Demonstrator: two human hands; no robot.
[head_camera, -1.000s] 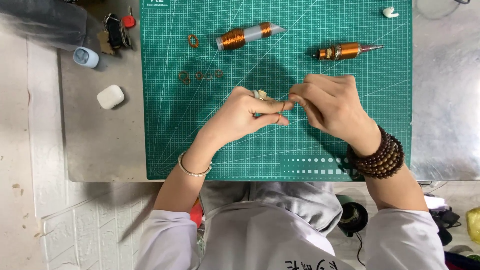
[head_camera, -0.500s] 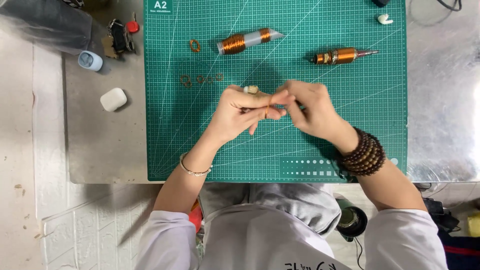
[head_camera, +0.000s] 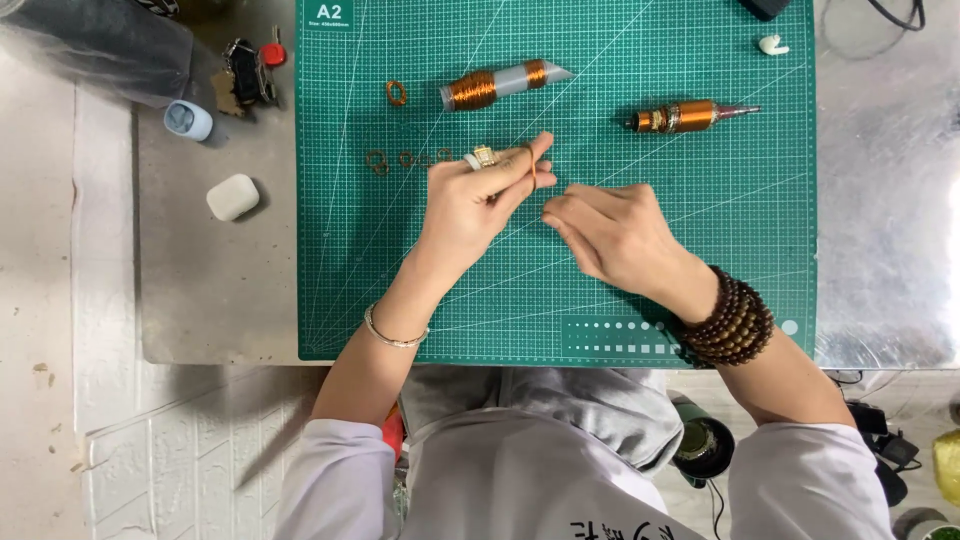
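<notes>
My left hand (head_camera: 478, 205) is raised over the green cutting mat (head_camera: 700, 260), with a small copper wire ring (head_camera: 531, 166) pinched between thumb and forefinger. A pale ring sits on one of its fingers, and a thin bangle on the wrist. My right hand (head_camera: 615, 238) rests just right of it on the mat, a little apart, fingertips drawn together; I see nothing between them. Dark wooden bead bracelets (head_camera: 732, 318) wrap that wrist.
A copper wire coil on a translucent tube (head_camera: 500, 85) and a second copper-wound tool with a metal tip (head_camera: 690, 117) lie at the mat's far side. Loose copper rings (head_camera: 397, 93) (head_camera: 378, 161) lie left of my hand. A white case (head_camera: 232, 197) and a blue cap (head_camera: 188, 120) sit on the metal table.
My hands were joined around the ring; now they have parted. The left hand has lifted away with the ring, and the right has dropped back to the right.
</notes>
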